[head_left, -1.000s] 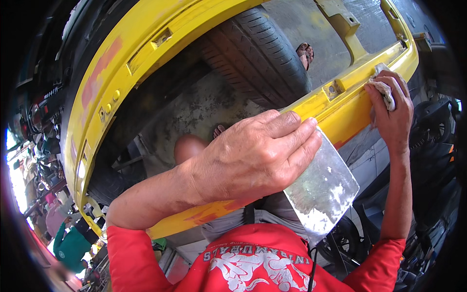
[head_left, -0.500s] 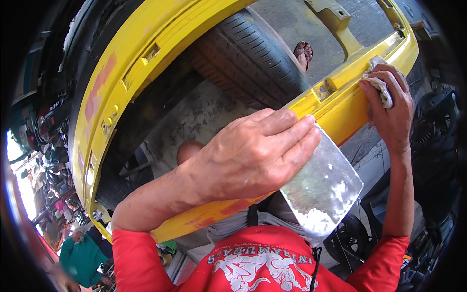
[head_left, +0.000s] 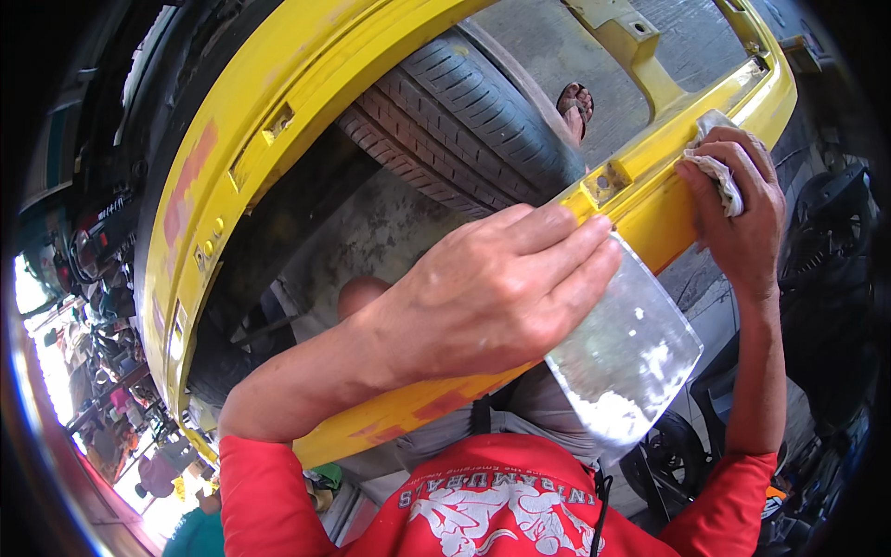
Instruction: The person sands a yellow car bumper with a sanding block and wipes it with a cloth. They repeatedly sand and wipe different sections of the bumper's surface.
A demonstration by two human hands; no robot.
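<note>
My left hand (head_left: 506, 283) grips a clear, rectangular plastic plate (head_left: 624, 339) with white residue on it, its fingers resting at the upper edge of the yellow bumper (head_left: 237, 88). The part of the plate under my fingers is hidden. To the right, my right hand (head_left: 742, 204) is closed on a crumpled pale cloth (head_left: 715, 167), pressed on the bumper's right stretch, just past a small mounting recess. Reddish patches show on the bumper's left side and along its lower face below my left forearm.
A tyre (head_left: 455, 121) lies inside the bumper's frame on the concrete floor (head_left: 520, 23), with a sandalled foot (head_left: 577, 102) beside it. Dark motorcycle parts (head_left: 817, 278) stand at the right. At the lower left are cluttered shop items and part of a person's green clothing (head_left: 190, 534).
My right hand has slid slightly left along the bumper with the cloth. My left hand and plate have shifted a little rightward. The person in green has dropped mostly out of sight.
</note>
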